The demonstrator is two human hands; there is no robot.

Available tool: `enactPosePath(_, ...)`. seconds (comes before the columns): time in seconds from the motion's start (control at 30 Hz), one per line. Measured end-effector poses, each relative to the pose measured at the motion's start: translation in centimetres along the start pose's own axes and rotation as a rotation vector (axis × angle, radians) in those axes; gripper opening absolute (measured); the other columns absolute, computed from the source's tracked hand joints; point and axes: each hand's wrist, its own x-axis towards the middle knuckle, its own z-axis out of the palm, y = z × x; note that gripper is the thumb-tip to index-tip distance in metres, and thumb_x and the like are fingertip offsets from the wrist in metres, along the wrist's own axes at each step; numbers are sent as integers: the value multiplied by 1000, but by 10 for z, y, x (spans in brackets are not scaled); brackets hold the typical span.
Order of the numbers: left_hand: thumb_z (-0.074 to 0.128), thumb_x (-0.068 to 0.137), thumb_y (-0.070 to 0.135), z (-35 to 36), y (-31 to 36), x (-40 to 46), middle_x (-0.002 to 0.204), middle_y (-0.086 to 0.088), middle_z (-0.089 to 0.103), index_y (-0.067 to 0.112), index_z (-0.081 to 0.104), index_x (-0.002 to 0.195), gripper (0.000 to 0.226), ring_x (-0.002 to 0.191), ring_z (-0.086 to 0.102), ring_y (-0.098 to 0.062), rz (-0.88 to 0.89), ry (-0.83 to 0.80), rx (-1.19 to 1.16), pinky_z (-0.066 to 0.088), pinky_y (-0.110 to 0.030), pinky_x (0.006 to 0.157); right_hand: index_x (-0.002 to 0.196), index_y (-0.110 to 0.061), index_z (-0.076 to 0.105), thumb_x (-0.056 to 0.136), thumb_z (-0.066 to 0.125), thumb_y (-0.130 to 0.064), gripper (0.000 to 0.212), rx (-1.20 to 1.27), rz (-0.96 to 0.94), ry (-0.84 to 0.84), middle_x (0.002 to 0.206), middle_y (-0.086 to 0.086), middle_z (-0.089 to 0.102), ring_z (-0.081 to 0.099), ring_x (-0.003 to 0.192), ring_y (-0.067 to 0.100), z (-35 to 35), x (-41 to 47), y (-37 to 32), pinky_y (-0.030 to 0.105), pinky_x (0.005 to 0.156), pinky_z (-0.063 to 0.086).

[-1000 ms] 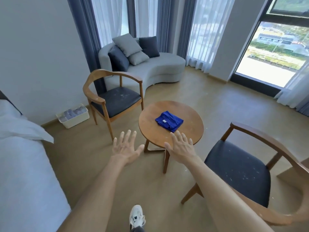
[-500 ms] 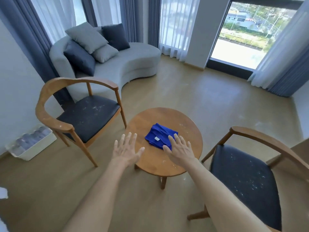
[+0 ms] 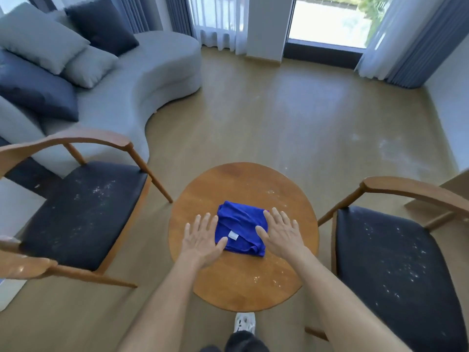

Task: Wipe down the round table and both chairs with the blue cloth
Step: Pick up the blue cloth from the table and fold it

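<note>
Blue cloth [image 3: 239, 229] is lying folded near the middle of the round worktop [image 3: 243, 278], with a small white tag showing on its near side. Nothing looks wiped yet, as far as I can judge: pale specks are showing on the wood to the right of the cloth and toward the near right edge, and white flecks are dotting the dark seats of the left chair [image 3: 83, 214] and the right chair [image 3: 398, 268]. So the whole job seems to be lying ahead, starting with picking the cloth up.

Both hands are reaching over the worktop with fingers straight and spread, gripping nothing. The left hand [image 3: 201, 241] is hovering just beside the cloth's left edge, its thumb at or over the near left corner. The right hand [image 3: 280, 237] is covering the cloth's right edge; whether its fingers are pressing the fabric or floating just above it I cannot tell.

Compared with half a second ago, the person is standing closer, so the worktop is filling more of the view. The left hand, then off the worktop's left edge and apart from the cloth, is now right next to it. The right hand is reaching further along the cloth's right side. The cloth itself is lying where it was.
</note>
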Motion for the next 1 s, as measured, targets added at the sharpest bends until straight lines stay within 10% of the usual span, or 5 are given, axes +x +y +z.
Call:
enactPosePath(0.4, 37, 100, 38, 64, -25, 143, 152, -7, 27, 12, 31, 143, 51, 144, 17, -26, 361, 30, 373, 10, -49, 117, 152, -19, 11, 101, 27, -46, 60, -47, 148, 10, 161, 8, 3, 1, 148, 27, 96, 92, -8, 47, 117, 10)
enactPosePath(0.53, 86, 54, 17, 81, -38, 165, 116, -16, 64, 11, 69, 91, 41, 116, 60, -32, 489, 116, 434, 48, -50, 97, 138, -11, 45, 95, 53, -36, 51, -136, 206, 67, 157, 18, 19, 16, 145, 34, 127, 102, -17, 50, 114, 22)
enactPosePath(0.67, 75, 53, -2, 104, -39, 192, 103, -20, 68, 8, 66, 73, 24, 103, 66, -37, 625, 271, 425, 54, -51, 86, 75, -9, 67, 57, 89, -16, 30, -135, 275, 191, 130, 20, 58, 56, 120, 37, 151, 106, -20, 50, 90, 52)
enactPosePath(1.0, 53, 67, -5, 122, -47, 214, 85, -13, 68, 10, 61, 62, 18, 83, 68, -30, 846, 422, 473, 56, -43, 73, 62, -7, 62, 66, 59, 14, 22, -127, 251, 375, 113, 18, 68, 65, 105, 35, 176, 116, -19, 43, 78, 56)
